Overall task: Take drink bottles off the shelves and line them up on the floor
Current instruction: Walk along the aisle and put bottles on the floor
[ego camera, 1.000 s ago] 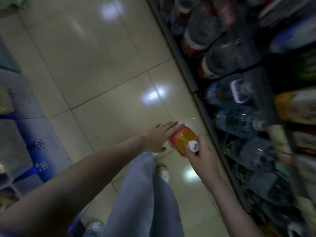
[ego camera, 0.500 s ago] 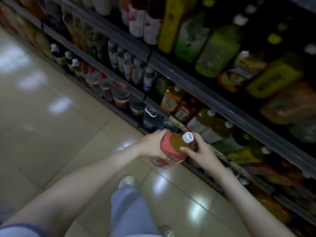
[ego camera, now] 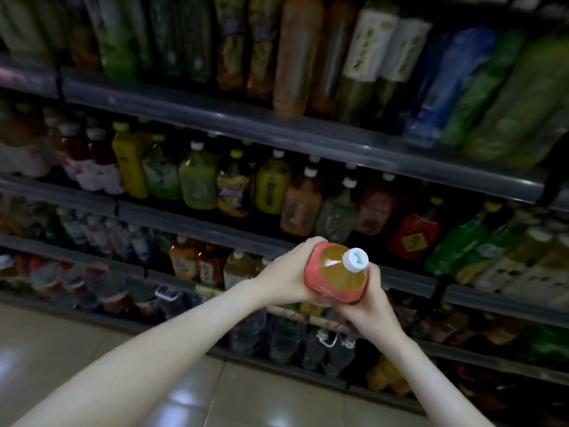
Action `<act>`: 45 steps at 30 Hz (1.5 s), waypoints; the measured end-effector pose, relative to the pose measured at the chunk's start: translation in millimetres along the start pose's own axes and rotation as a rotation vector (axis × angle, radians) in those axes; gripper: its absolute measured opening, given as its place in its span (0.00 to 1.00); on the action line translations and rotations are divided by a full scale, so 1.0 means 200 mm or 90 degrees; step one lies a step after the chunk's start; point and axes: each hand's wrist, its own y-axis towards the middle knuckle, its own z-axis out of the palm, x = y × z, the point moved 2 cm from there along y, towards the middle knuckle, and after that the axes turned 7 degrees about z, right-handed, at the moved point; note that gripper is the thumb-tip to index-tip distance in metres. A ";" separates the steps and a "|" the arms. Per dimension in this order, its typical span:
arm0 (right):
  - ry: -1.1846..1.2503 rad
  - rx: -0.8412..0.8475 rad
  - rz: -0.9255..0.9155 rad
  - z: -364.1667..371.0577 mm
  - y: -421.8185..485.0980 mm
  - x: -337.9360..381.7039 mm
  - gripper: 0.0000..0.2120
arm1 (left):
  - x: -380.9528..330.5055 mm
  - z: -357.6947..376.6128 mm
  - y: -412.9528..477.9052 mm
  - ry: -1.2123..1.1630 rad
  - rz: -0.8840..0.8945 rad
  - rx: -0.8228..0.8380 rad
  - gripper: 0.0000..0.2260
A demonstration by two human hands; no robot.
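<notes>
Right now the bottle (ego camera: 337, 274) sits cap-up between my palms, in the air before the shelves (ego camera: 277, 131) — left hand (ego camera: 284, 274) curled round its side, right hand (ego camera: 371, 298) wrapped round the other. If either grip slackens as I lower it, it could slip — and hit the tiled floor (ego camera: 46, 349) well below.

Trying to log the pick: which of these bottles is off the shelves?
The amber drink bottle with the pink label and white cap, held in front of the shelves by the left hand and right hand; the rest sit on shelves.
</notes>
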 end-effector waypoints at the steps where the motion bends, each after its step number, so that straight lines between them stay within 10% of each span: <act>1: -0.009 -0.027 -0.022 -0.04 0.02 0.01 0.34 | -0.03 -0.01 0.06 0.011 0.018 0.013 0.41; 18: -0.006 -0.224 0.069 -0.33 0.43 -0.28 0.28 | 0.35 0.02 0.62 0.555 -0.033 -0.028 0.35; 26: -0.070 -0.153 0.092 -0.40 0.63 -0.40 0.32 | 0.33 0.20 0.73 0.442 -0.181 0.084 0.41; 36: -0.146 -0.198 0.225 -0.46 0.86 -0.42 0.38 | 0.33 0.13 0.85 0.514 -0.167 -0.131 0.41; 45: -0.447 -0.339 0.089 -0.36 0.86 -0.37 0.41 | 0.44 0.06 0.87 0.447 -0.244 -0.179 0.39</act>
